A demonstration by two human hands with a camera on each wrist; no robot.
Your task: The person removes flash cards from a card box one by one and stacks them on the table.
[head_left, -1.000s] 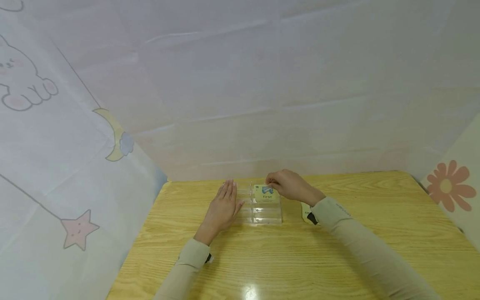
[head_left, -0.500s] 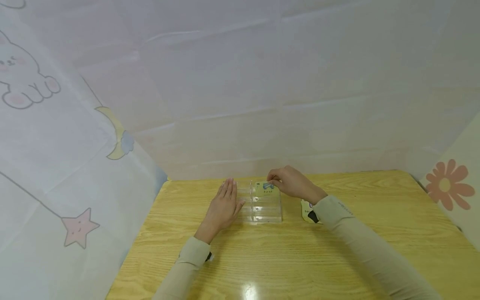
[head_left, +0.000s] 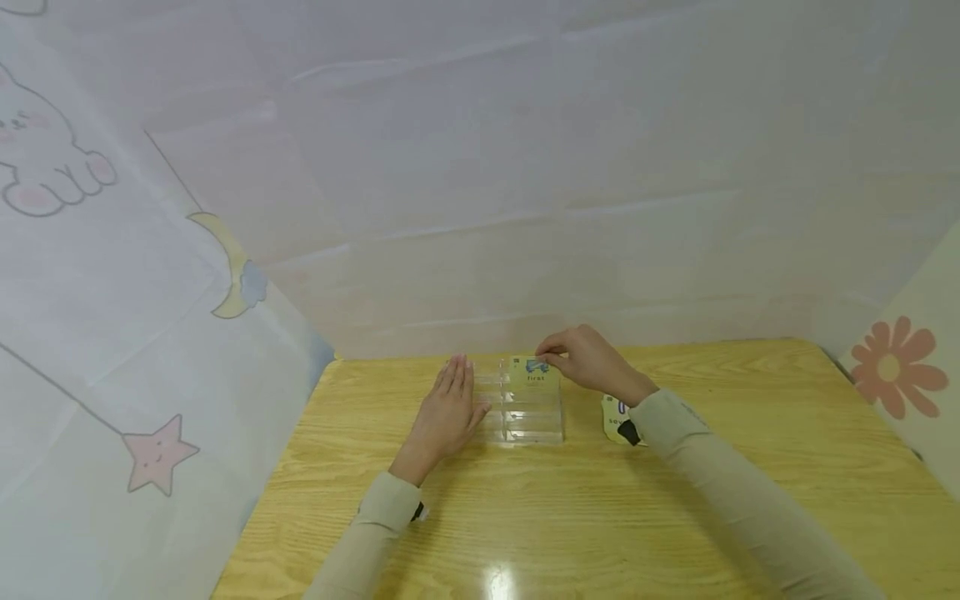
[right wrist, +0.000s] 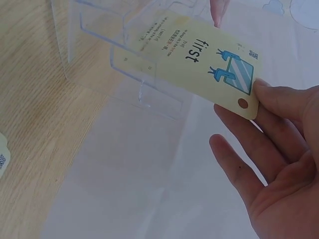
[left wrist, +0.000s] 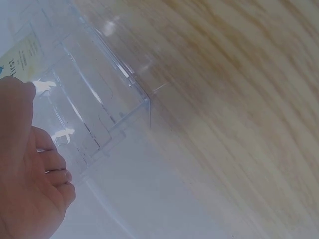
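A clear plastic tiered card holder [head_left: 534, 423] stands near the table's back edge. My left hand [head_left: 442, 419] rests on its left side with fingers straight and together; in the left wrist view that hand [left wrist: 30, 174] lies along the holder's clear steps. With my right hand [head_left: 596, 367] I pinch the upper corner of a pale yellow flash card [right wrist: 199, 55] between thumb and fingers, beside its punched hole. The card reads "first" and carries a blue picture. Its lower end sits behind the holder's clear plastic in the right wrist view.
More pale yellow cards [head_left: 613, 417] lie on the wooden table [head_left: 525, 517] to the right of the holder, partly hidden by my right sleeve. A pale printed cloth [head_left: 450, 208] hangs close behind the table's back edge.
My right hand has moved slightly up and back, and the "first" card has risen with it toward the holder's rear. My left hand has stayed in place.
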